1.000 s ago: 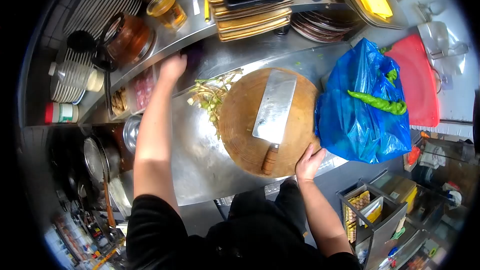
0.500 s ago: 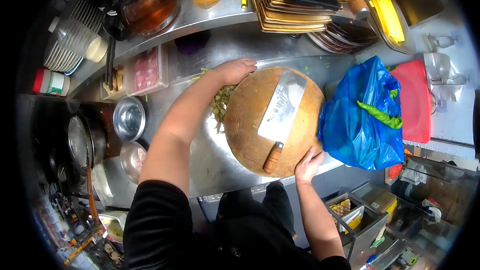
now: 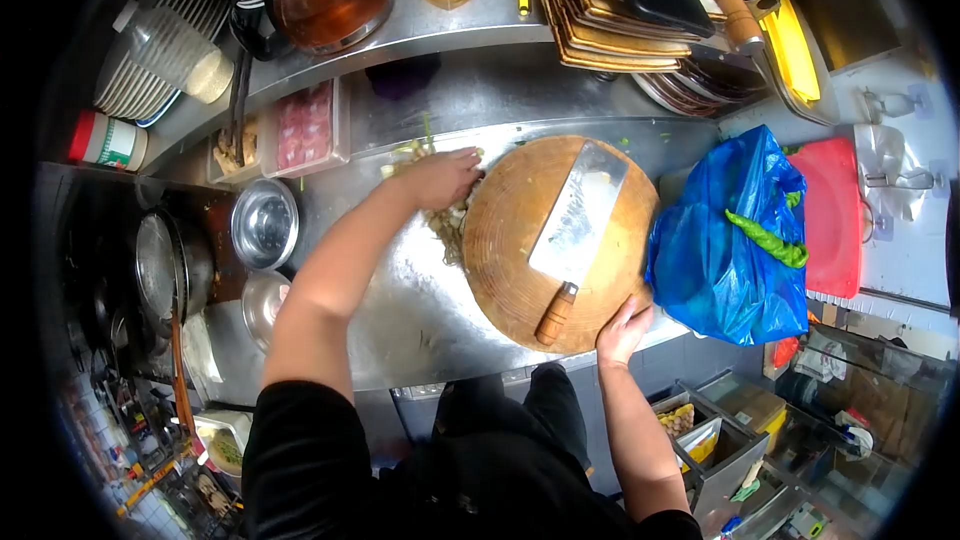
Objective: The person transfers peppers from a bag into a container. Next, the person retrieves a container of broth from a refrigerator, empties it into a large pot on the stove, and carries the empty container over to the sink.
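Observation:
A thick round wooden chopping board point(image 3: 510, 270) lies on the steel counter. Across it rests a cleaver point(image 3: 580, 215), its wooden handle toward me. My right hand point(image 3: 622, 335) grips the board's near right edge, thumb on the rim and the other fingers mostly hidden. Just off the board's far left side, my left hand point(image 3: 445, 180) is over a pile of vegetable scraps point(image 3: 447, 230), palm down with its fingers stretched out. Whether any scraps are under the palm is hidden.
Right of the board sits a blue plastic bag point(image 3: 715, 250) with a green pepper point(image 3: 765, 238) on it. Metal bowls point(image 3: 265, 223) stand at the left, near a tub of meat point(image 3: 307, 128). A shelf above holds a glass teapot point(image 3: 330, 0) and stacked trays point(image 3: 610, 30).
My left hand has moved from the board's far edge leftward and nearer, onto the scraps. My right hand still holds the board's near right edge. The view has shifted slightly.

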The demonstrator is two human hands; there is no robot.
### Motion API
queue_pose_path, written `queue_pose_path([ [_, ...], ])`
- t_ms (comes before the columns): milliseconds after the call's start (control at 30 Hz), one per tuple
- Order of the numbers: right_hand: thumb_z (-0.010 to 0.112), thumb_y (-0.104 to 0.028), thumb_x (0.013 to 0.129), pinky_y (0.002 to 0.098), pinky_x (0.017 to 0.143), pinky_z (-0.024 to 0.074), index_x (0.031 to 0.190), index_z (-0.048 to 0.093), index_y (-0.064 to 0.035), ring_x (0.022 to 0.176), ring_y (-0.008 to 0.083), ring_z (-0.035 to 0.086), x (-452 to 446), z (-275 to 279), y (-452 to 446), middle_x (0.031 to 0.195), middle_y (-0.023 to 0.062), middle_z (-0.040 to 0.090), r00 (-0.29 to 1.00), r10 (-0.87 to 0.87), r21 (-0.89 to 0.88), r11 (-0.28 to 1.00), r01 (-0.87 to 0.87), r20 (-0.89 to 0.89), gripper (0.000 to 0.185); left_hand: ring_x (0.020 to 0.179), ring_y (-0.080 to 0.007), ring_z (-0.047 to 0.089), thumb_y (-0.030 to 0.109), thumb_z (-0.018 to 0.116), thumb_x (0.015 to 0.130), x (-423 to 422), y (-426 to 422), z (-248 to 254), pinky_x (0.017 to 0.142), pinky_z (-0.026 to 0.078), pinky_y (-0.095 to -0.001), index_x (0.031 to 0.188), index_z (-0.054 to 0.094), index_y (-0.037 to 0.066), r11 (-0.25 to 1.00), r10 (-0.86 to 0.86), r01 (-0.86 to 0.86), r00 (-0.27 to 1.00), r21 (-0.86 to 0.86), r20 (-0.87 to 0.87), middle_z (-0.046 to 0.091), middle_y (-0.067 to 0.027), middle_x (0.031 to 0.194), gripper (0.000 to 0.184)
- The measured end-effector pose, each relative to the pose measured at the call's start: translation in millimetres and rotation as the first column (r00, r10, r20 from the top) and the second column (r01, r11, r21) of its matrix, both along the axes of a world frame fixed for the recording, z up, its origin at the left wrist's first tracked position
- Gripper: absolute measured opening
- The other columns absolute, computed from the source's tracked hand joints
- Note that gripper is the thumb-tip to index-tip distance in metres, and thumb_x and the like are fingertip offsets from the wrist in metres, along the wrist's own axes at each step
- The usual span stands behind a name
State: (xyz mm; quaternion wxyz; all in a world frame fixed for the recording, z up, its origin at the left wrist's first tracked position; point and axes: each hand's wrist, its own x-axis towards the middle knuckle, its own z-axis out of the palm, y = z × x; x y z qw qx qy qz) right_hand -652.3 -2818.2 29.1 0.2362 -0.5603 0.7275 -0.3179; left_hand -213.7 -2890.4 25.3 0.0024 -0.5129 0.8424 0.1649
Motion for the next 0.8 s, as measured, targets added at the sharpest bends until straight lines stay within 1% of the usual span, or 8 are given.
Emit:
queue_pose_path([
  [167, 0.046, -0.034, 0.105, 0.0476, 0.115, 0.0277, 0.137, 0.034, 0.0209, 0.133, 0.0502, 0.039, -5, -9, -1, 0.140, 0.0409, 0.040, 1.000, 0.017, -0.019, 1.000, -0.017, -0.011, 0.065, 0.146, -0.0306, 0.032, 0.017, 0.057, 0.094, -11, 93, 37, 0.117, 0.034, -0.0433, 0.136, 0.056, 0.002, 0.991, 0.098, -0.106, 0.991, 0.084, 0.088, 0.046, -0.0145, 0.150, 0.045],
  [233, 0.046, -0.034, 0.105, 0.0476, 0.115, 0.0277, 0.137, 0.035, 0.0209, 0.132, 0.0502, 0.039, -4, -8, -1, 0.140, 0.0410, 0.040, 0.999, 0.039, -0.059, 0.998, -0.038, 0.008, 0.064, 0.144, -0.0349, 0.036, 0.017, 0.063, 0.089, -8, 133, 27, 0.114, 0.037, -0.0477, 0.131, 0.059, 0.001, 0.991, 0.130, -0.130, 0.991, 0.003, 0.015, 0.050, -0.0172, 0.146, 0.045],
  [367, 0.045, -0.034, 0.105, 0.0477, 0.114, 0.0280, 0.136, 0.035, 0.0209, 0.132, 0.0500, 0.039, 2, 3, -1, 0.140, 0.0410, 0.040, 1.000, 0.008, -0.013, 1.000, -0.008, 0.010, 0.064, 0.141, -0.0352, 0.040, 0.019, 0.064, 0.090, -16, 174, 50, 0.114, 0.037, -0.0478, 0.132, 0.060, 0.005, 0.969, 0.238, -0.232, 0.969, 0.079, -0.068, 0.050, -0.0171, 0.145, 0.045],
  [433, 0.045, -0.034, 0.105, 0.0475, 0.114, 0.0283, 0.136, 0.035, 0.0209, 0.131, 0.0499, 0.040, 4, 6, -2, 0.140, 0.0410, 0.040, 1.000, 0.003, -0.003, 1.000, -0.003, 0.011, 0.064, 0.140, -0.0354, 0.042, 0.021, 0.064, 0.091, -19, 171, 65, 0.114, 0.037, -0.0478, 0.131, 0.061, 0.006, 0.958, 0.286, -0.280, 0.946, 0.063, -0.153, 0.051, -0.0179, 0.145, 0.043],
  [467, 0.045, -0.034, 0.105, 0.0471, 0.114, 0.0287, 0.136, 0.035, 0.0207, 0.131, 0.0495, 0.040, 4, 5, -1, 0.140, 0.0407, 0.041, 1.000, 0.001, -0.005, 1.000, -0.001, 0.021, 0.064, 0.136, -0.0353, 0.046, 0.023, 0.067, 0.088, -16, 159, 60, 0.109, 0.041, -0.0466, 0.129, 0.061, 0.004, 0.931, 0.327, -0.347, 0.931, -0.112, -0.161, 0.054, -0.0172, 0.140, 0.045],
  [600, 0.045, -0.033, 0.106, 0.0456, 0.113, 0.0300, 0.137, 0.035, 0.0194, 0.131, 0.0478, 0.041, 4, 2, -2, 0.139, 0.0393, 0.042, 0.996, 0.025, -0.039, 0.999, -0.022, 0.081, 0.062, 0.109, -0.0344, 0.057, 0.018, 0.074, 0.082, -3, 74, 53, 0.095, 0.048, -0.0443, 0.119, 0.065, 0.003, 0.628, 0.580, -0.660, 0.750, -0.412, -0.318, 0.062, -0.0162, 0.120, 0.041],
  [667, 0.045, -0.032, 0.106, 0.0452, 0.113, 0.0306, 0.137, 0.036, 0.0185, 0.131, 0.0469, 0.042, 3, 1, -2, 0.139, 0.0384, 0.043, 0.995, 0.037, -0.049, 0.998, -0.033, 0.089, 0.060, 0.102, -0.0327, 0.058, 0.014, 0.071, 0.080, 2, 30, 52, 0.089, 0.049, -0.0444, 0.109, 0.066, 0.003, 0.529, 0.636, -0.692, 0.707, -0.492, -0.309, 0.063, -0.0146, 0.107, 0.031],
  [800, 0.045, -0.029, 0.106, 0.0451, 0.112, 0.0313, 0.138, 0.036, 0.0174, 0.130, 0.0460, 0.043, -6, -10, -2, 0.139, 0.0374, 0.044, 0.996, 0.053, -0.019, 0.998, -0.052, 0.068, 0.057, 0.101, -0.0325, 0.059, 0.008, 0.067, 0.076, 15, 5, -6, 0.087, 0.048, -0.0440, 0.097, 0.064, 0.004, 0.648, 0.686, -0.627, 0.727, -0.432, -0.028, 0.063, -0.0134, 0.101, 0.021],
])
